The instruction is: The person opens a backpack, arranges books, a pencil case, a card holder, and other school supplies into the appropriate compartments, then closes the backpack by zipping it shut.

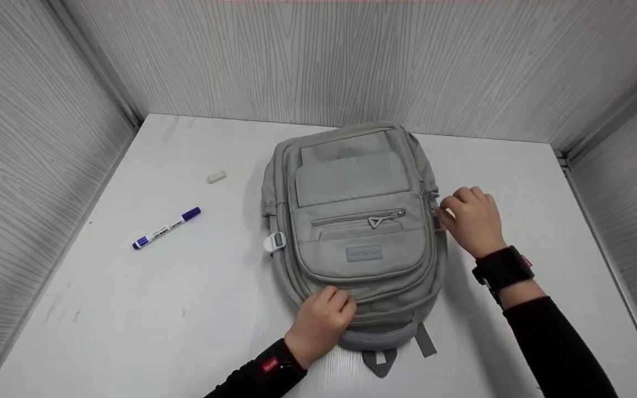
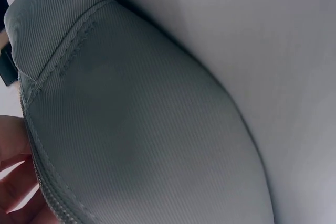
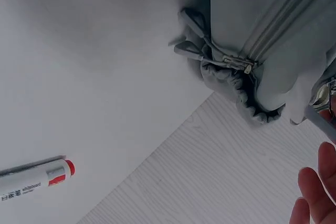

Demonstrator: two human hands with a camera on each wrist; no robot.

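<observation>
A grey-green backpack [image 1: 360,190] lies front side up on the white table, its padded carry handle [image 1: 379,336] toward the person. My left hand [image 1: 320,320] grips the bag's zipped edge near that handle, fingers curled over it. In the left wrist view, fingers [image 2: 13,142] show behind the edge of a ribbed grey panel [image 2: 142,119]. My right hand [image 1: 472,218] is at the bag's right side, where thumb and forefinger pinch a grey zip pull [image 3: 319,121]. Beside them in the right wrist view are two looped zip pulls [image 3: 190,50] and a gathered side pocket [image 3: 239,95].
Left of the bag lie a blue-capped whiteboard marker [image 1: 166,228] and a small whitish block [image 1: 217,177]. A red-ended whiteboard marker [image 3: 39,178] lies on the table in the right wrist view. A white round tag [image 1: 274,242] hangs at the bag's left side. Wood-grain panels [image 1: 318,61] enclose the table.
</observation>
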